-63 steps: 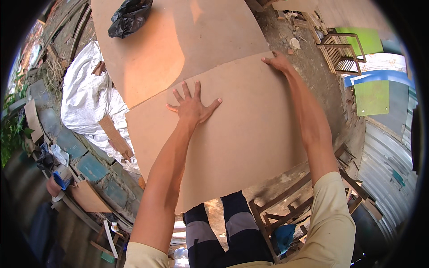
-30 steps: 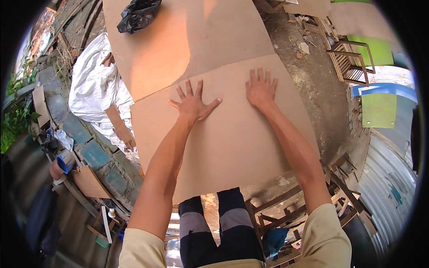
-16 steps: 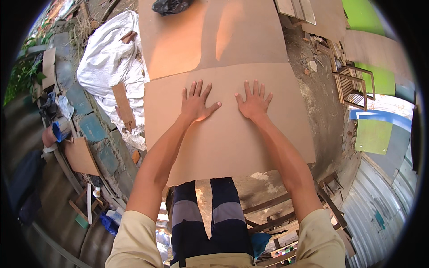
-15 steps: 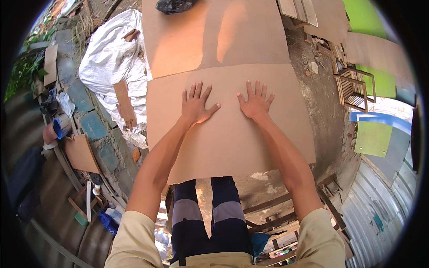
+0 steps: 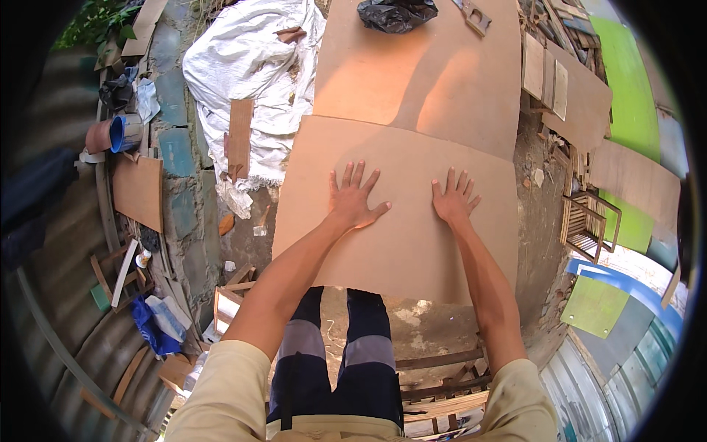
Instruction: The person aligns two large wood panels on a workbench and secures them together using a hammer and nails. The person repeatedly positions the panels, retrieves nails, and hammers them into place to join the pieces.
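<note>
Open-air work area viewed from above, bounded on the left and lower right by corrugated metal sheeting, with a low block wall of bluish and grey blocks running inside the left-hand sheeting. At the centre, a brown far board, crossed by orange light and shadow, extends beyond the upper edge of view. A brown near panel lies directly before the person, set at a slight angle; its far edge meets the far board along an oblique line, though overlap or abutment cannot be told. To the left, a crumpled white sheet adjoins the boards; to the right stands a slatted wooden chair. A black plastic bag rests on the far board, with a handsaw to its right. The left hand and right hand lie apart, palms down on the near panel, fingers and thumbs spread wide, grasping nothing.
</note>
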Demonstrator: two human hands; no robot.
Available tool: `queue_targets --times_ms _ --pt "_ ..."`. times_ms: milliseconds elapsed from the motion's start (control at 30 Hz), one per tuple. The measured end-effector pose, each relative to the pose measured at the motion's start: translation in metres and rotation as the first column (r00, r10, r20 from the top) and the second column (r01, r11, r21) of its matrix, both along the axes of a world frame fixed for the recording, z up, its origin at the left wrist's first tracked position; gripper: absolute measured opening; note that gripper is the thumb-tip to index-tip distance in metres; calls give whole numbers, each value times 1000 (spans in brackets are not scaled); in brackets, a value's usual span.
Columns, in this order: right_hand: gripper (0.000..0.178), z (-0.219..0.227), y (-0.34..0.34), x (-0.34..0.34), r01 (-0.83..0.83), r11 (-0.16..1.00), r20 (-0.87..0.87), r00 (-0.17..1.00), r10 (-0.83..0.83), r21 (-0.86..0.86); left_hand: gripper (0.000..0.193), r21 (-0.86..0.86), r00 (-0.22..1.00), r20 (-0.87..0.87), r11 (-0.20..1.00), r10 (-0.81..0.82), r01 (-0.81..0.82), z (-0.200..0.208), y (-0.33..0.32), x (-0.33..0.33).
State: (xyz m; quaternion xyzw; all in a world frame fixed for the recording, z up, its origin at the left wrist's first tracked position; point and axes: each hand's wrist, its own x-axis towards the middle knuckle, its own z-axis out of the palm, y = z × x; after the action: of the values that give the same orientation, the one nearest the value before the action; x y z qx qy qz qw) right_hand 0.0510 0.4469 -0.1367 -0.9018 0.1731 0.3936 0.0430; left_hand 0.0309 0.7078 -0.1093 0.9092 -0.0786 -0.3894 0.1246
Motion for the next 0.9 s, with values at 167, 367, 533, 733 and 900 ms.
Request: queue_targets --times_ms 167,367,533,733,900 --pt "79 3 1 0 -9 1000 -12 1000 10 13 106 26 995 -88 999 -39 41 3 1 6" --pt "78 -2 2 -1 14 1000 7 1000 -14 -1 114 -6 987 -147 998 -68 68 3 6 15" --pt "75 -4 8 -1 29 999 37 999 -29 -13 120 -31 980 -186 997 -74 69 -5 8 21" --pt "73 -10 42 -9 172 983 77 983 -166 -73 125 -54 972 -216 995 -94 84 -12 7 22" --pt "74 11 105 -13 263 963 106 961 -257 -53 130 -78 932 -329 988 -154 136 -23 7 33"
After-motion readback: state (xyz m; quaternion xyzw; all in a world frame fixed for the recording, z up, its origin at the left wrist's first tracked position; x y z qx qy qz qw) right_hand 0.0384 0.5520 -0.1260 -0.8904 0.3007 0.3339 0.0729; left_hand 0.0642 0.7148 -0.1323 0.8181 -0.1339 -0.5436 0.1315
